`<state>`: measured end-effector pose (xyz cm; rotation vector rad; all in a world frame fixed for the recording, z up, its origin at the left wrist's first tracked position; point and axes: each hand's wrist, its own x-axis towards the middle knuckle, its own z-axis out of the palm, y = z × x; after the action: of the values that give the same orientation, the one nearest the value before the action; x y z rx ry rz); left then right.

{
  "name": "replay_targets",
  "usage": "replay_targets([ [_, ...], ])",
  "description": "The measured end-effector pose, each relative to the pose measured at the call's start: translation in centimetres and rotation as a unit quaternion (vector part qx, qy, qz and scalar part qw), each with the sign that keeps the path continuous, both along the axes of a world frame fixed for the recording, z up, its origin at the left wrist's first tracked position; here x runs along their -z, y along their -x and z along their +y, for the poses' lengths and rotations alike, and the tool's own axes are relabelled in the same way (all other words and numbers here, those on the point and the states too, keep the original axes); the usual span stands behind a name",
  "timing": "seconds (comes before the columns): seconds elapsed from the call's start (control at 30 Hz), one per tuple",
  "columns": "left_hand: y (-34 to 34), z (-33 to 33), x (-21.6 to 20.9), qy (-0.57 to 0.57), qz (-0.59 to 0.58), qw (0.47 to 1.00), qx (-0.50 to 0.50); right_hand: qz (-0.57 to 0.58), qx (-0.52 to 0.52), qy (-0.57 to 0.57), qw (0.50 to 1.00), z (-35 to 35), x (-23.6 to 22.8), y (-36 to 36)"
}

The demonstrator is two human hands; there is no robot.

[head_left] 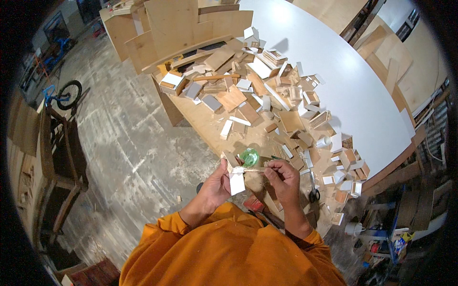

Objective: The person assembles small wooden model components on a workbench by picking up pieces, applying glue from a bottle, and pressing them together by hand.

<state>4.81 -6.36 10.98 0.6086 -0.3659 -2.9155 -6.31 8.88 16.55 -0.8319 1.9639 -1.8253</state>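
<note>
L hand is clamped on a sm. wood piece w/ white face, held up approx. mid-view, close to the wearer's orange top. R hand is closed in a pinch on a thin stick; its L end is brought to the piece's upper edge, where a white smear is seen. Just beyond, a green see-through container is placed nr. the bench edge. Scissors are left R of R hand; wood offcuts are strewn beyond, incl. white-faced pcs.
</note>
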Motion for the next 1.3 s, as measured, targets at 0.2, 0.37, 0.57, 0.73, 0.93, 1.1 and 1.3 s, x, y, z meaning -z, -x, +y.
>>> replay_targets([
  [0.2, -0.3, 0.3, -0.1, 0.004, -0.002, 0.999, 0.032, 0.048, -0.004, -0.016, 0.999, 0.5, 0.3, -0.4],
  [0.37, -0.4, 0.3, 0.3, -0.010, 0.015, 0.999, 0.041, 0.110, 0.003, -0.003, 0.994, 0.9, 1.2, 0.0],
  [0.57, -0.6, 0.3, -0.8, 0.019, -0.031, 0.999, 0.018, 0.163, 0.021, -0.035, 0.986, 1.2, 0.6, 0.0],
  [0.73, -0.8, -0.2, 0.5, -0.010, -0.020, 1.000, 0.007, 0.218, 0.031, -0.040, 0.975, 0.9, -0.6, -0.4],
  [0.93, -0.7, -0.2, -0.1, -0.003, -0.060, 0.998, -0.011, 0.236, 0.013, -0.047, 0.970, 1.1, -0.9, -0.4],
  [1.1, -0.6, -0.1, -0.5, 0.007, -0.066, 0.998, -0.020, 0.285, -0.013, -0.039, 0.958, 0.7, -0.7, -0.5],
  [1.3, -0.5, -0.3, 0.3, 0.014, -0.084, 0.996, -0.034, 0.374, 0.007, -0.067, 0.925, 0.6, -0.2, 0.3],
])
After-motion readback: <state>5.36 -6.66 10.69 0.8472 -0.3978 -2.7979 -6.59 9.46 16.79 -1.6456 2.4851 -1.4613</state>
